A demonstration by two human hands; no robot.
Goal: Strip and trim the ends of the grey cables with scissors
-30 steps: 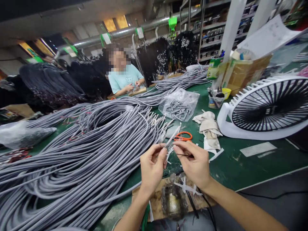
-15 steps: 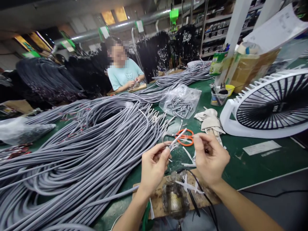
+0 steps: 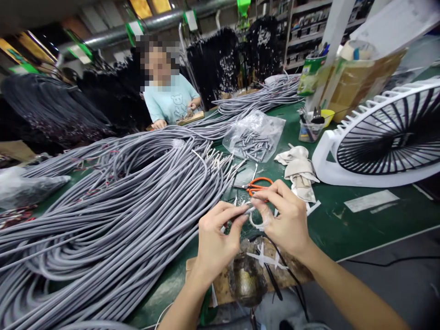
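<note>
My left hand (image 3: 218, 236) pinches a thin pale cable end (image 3: 252, 210) between thumb and fingertips. My right hand (image 3: 287, 220) meets it from the other side, its fingers closed on a narrow white strip (image 3: 255, 224) that curls down in a loop. Exactly where the strip touches the cable is hidden by the fingers. Just beyond my hands lie orange-handled scissors (image 3: 259, 184). Below them, a brown board (image 3: 223, 286) carries a worn, brass-coloured rounded device (image 3: 248, 278) with white strips (image 3: 264, 256) stuck near it.
Grey cables (image 3: 137, 220) heap over the left of the green table (image 3: 330, 220). A clear bag of short grey pieces (image 3: 254, 142), a crumpled cloth (image 3: 299, 167) and a white fan (image 3: 385, 137) stand beyond and right. Another person (image 3: 172, 103) sits across the table.
My right hand has moved left to meet my left hand at the cable end, which has tipped lower. A looped white strip now shows. Across the table, the other person's hands have moved apart.
</note>
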